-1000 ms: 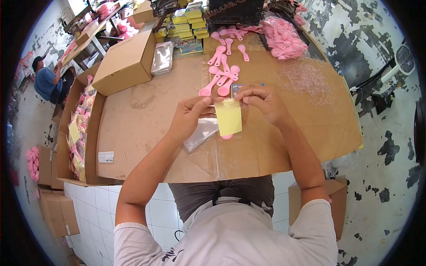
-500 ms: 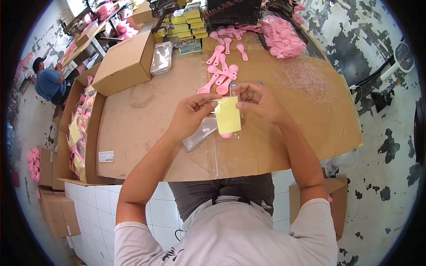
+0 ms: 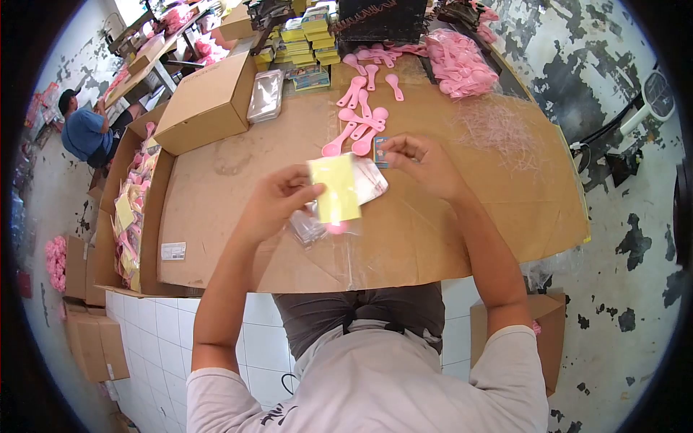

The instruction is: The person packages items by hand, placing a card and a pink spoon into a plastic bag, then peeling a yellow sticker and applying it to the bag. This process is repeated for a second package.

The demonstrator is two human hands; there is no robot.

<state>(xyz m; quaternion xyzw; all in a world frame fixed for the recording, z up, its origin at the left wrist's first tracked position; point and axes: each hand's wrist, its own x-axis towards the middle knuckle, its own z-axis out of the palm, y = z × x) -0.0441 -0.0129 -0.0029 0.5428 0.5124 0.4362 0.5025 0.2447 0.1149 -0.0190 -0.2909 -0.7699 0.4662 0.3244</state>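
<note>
- Left hand (image 3: 278,200): thumb and fingers clamped on the left edge of a yellow card (image 3: 336,189), held up off the table (image 3: 447,238) and tilted a little.
- The yellow card appears to sit in a clear bag (image 3: 369,179). The bag's open end sticks out to the right of the card, toward the right hand.
- The bowl of a pink spoon (image 3: 336,228) shows just below the card's lower edge. The rest of it is hidden behind the card.
- Right hand (image 3: 426,164): well apart from the left hand and low over the table, fingertips drawn together at a small blue card (image 3: 380,150). Cannot tell whether they grip it or only touch it.
- The blue card lies just beside the clear bag's open end, below the loose spoons (image 3: 361,119).
- A stack of bags (image 3: 307,227) lies flat on the table right under the left hand.
- Risk (judgement): the packet hangs from a one-sided pinch, so the spoon could slide out of the bag if it tips further.
- Risk (judgement): the bag mouth is limp and partly folded, so a card could catch on the film and crease.
- Risk (judgement): the blue card lies flat on the cardboard-covered table, so the fingertips may slip off it.
- Around: a cardboard box (image 3: 209,101) at far left, a heap of spoons (image 3: 458,61) at the back right, and a carton (image 3: 133,209) of filled packets off the left edge.
</note>
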